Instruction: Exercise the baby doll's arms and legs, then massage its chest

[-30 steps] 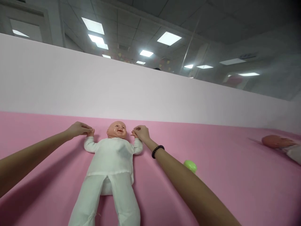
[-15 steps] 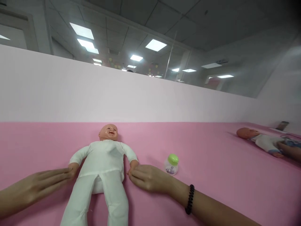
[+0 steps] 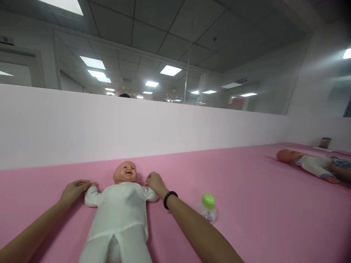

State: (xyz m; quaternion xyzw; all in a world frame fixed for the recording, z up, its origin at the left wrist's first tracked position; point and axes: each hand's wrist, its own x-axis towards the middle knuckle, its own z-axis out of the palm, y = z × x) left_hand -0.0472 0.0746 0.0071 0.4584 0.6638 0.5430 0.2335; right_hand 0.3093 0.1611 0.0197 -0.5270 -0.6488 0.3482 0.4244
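A baby doll (image 3: pixel 120 208) in white clothes lies on its back on the pink surface (image 3: pixel 246 204), head toward the white partition. Its arms are stretched out and upward beside the head. My left hand (image 3: pixel 74 190) is closed around the doll's hand on the left side. My right hand (image 3: pixel 155 182), with a black bead bracelet on the wrist, is closed on the doll's other hand right of the head.
A small bottle with a green cap (image 3: pixel 207 207) stands right of my right forearm. A second doll (image 3: pixel 304 162) lies at the far right, with another person's hand (image 3: pixel 338 171) on it. A white partition (image 3: pixel 137 128) runs along the back.
Both hands have carried the doll's arms from down beside its hips back up to beside its head. The camera has tilted up.
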